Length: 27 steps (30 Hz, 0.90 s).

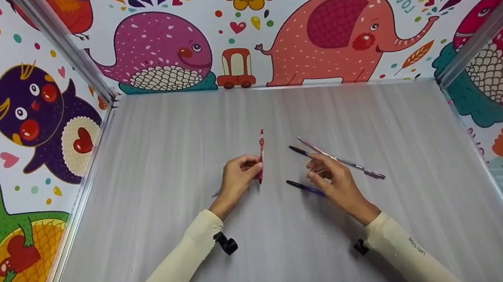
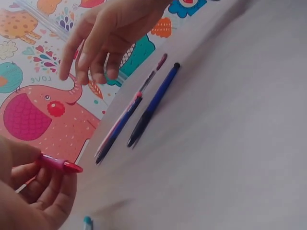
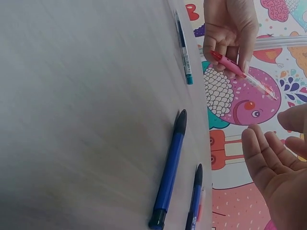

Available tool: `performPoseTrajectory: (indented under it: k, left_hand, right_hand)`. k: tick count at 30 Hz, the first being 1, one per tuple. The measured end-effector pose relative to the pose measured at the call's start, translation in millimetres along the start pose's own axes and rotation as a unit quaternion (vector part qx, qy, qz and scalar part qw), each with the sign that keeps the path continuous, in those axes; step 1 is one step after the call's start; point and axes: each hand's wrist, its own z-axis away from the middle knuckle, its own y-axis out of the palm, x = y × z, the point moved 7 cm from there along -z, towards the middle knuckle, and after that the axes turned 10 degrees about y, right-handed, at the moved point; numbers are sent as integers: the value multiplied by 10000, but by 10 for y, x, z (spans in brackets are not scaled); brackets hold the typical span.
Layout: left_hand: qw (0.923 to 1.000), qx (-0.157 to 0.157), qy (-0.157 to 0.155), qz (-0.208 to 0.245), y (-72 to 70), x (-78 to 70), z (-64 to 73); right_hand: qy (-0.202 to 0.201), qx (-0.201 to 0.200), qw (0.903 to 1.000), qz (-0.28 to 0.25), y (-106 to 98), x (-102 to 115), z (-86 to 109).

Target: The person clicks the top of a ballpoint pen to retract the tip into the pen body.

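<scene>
My left hand [image 1: 238, 175] pinches a red and pink pen [image 1: 261, 143] between thumb and fingers, holding it above the table. In the right wrist view, that pen's pink grip and clear part [image 3: 232, 65] show. My right hand [image 1: 337, 181] hovers over the table with fingers loosely bent and apart, nothing in them. Below it lie a blue pen with a black tip [image 3: 171, 172] and a second blue pen [image 1: 298, 150]. Beside the second one rests a long clear pen with a dark red end [image 1: 352, 164]. A clear pen with a teal end [image 3: 183, 48] lies partly hidden behind my left wrist.
The pens lie on a grey wood-grain table [image 1: 162, 136]. Printed cartoon panels [image 1: 334, 34] stand along its back and sides, with metal posts [image 1: 69, 48] at the corners. Small black cameras [image 1: 226, 243] are strapped at both wrists over pale sleeves [image 1: 176, 265].
</scene>
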Motion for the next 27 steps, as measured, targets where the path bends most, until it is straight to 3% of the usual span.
performPoseTrajectory:
  k: [7,12,27]
  left_hand:
    - [9954,-292,436,-803,-224,-18,-87]
    - [9889,-441,542,-1313,-345,0,-109]
    - [9622,-561,907,-2505,-556,136,-176]
  right_hand:
    - [162,27,9998,120,-29,-57,34]
    - [161,8,9998,81,-41,-69,52]
    - [363,-149,9989,252,-123,-219,119]
